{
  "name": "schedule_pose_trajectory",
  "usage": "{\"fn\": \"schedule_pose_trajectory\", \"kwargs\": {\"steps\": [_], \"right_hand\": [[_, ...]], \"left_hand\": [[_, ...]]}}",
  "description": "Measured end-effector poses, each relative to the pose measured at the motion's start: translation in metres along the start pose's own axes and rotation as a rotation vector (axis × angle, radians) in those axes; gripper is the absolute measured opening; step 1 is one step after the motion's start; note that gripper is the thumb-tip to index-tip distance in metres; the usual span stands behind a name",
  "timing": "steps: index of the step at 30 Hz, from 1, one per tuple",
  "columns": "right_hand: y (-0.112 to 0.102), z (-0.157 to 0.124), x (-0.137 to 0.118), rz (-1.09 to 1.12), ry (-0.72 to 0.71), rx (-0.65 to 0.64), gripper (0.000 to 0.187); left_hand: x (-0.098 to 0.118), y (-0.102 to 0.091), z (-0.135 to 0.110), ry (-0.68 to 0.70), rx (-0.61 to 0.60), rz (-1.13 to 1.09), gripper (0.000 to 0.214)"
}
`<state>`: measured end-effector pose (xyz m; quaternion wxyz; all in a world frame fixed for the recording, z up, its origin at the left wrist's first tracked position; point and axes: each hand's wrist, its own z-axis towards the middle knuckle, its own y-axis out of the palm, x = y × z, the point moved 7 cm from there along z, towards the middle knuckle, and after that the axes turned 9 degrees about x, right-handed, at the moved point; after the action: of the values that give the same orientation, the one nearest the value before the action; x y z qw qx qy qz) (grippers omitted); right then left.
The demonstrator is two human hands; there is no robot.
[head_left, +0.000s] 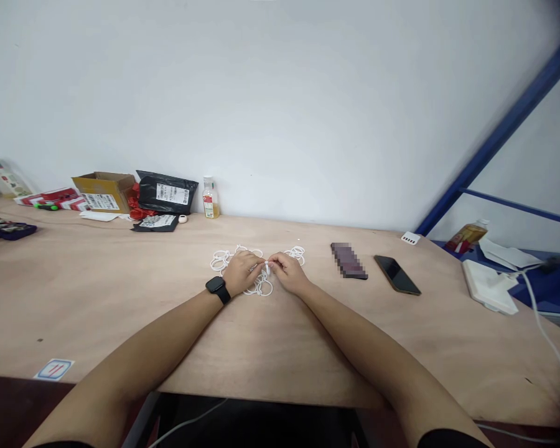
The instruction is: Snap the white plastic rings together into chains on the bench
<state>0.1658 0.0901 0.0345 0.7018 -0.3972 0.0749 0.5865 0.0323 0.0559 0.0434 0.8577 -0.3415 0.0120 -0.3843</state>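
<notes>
My left hand [243, 272], with a black watch on its wrist, and my right hand [285, 271] meet over the middle of the wooden table. Between their pinched fingertips is a small white ring [267, 268], its far side partly covered by the fingers. White rings [265, 288] lie under and around my left hand, several of them looped together. A smaller cluster of white rings [297, 252] rests just beyond my right hand. How the rings join at the fingertips is too small to make out.
Two phones, one blurred [348, 260] and one black [396, 274], lie to the right. Farther right are a white power strip [489, 287] and cable. At the back left stand a cardboard box [103, 191], black parcel bags [165, 193] and a bottle [210, 198].
</notes>
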Motion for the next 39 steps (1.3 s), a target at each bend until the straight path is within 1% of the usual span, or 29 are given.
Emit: {"fn": "schedule_pose_trajectory", "kwargs": {"steps": [3,5,8,10,12,14,16,17,21,23,26,28,30,34,39], "right_hand": [[0.002,-0.002,0.003,0.014,0.028,0.028,0.017],[0.002,-0.002,0.004,-0.024,0.024,0.051,0.019],[-0.004,0.000,0.006,-0.161,-0.013,0.108,0.020],[-0.011,0.002,0.012,-0.275,-0.011,0.131,0.021],[-0.018,0.003,0.023,-0.394,0.038,0.136,0.022],[-0.024,0.004,0.035,-0.491,0.109,0.111,0.023],[-0.022,0.003,0.040,-0.538,0.135,0.039,0.024],[-0.018,0.003,0.039,-0.546,0.117,-0.015,0.025],[0.013,-0.002,0.025,-0.546,-0.048,-0.279,0.037],[0.026,-0.005,0.021,-0.556,-0.090,-0.380,0.046],[0.038,-0.008,0.026,-0.561,-0.076,-0.512,0.057],[0.040,-0.009,0.030,-0.568,-0.052,-0.566,0.059],[0.039,-0.008,0.031,-0.587,-0.049,-0.563,0.059],[0.031,-0.006,0.025,-0.588,-0.074,-0.438,0.054],[0.019,0.000,0.019,-0.509,-0.099,-0.283,0.033]], "left_hand": [[-0.004,-0.002,0.001,-0.052,0.029,0.011,0.024],[-0.006,0.000,0.001,-0.073,0.014,0.021,0.024],[-0.010,0.004,-0.001,-0.117,-0.031,0.073,0.024],[-0.013,0.007,-0.002,-0.154,-0.063,0.108,0.023],[-0.017,0.010,-0.003,-0.185,-0.102,0.134,0.023],[-0.021,0.013,-0.004,-0.221,-0.130,0.163,0.024],[-0.025,0.014,-0.006,-0.263,-0.148,0.190,0.028],[-0.026,0.015,-0.006,-0.283,-0.157,0.202,0.029],[-0.028,0.016,-0.008,-0.326,-0.196,0.232,0.029],[-0.025,0.016,-0.007,-0.324,-0.222,0.245,0.027],[-0.021,0.015,-0.006,-0.312,-0.257,0.264,0.027],[-0.019,0.014,-0.005,-0.314,-0.259,0.275,0.027],[-0.019,0.013,-0.005,-0.322,-0.250,0.286,0.027],[-0.021,0.012,-0.005,-0.326,-0.211,0.311,0.027],[-0.030,0.008,-0.008,-0.338,-0.131,0.350,0.022]]}}
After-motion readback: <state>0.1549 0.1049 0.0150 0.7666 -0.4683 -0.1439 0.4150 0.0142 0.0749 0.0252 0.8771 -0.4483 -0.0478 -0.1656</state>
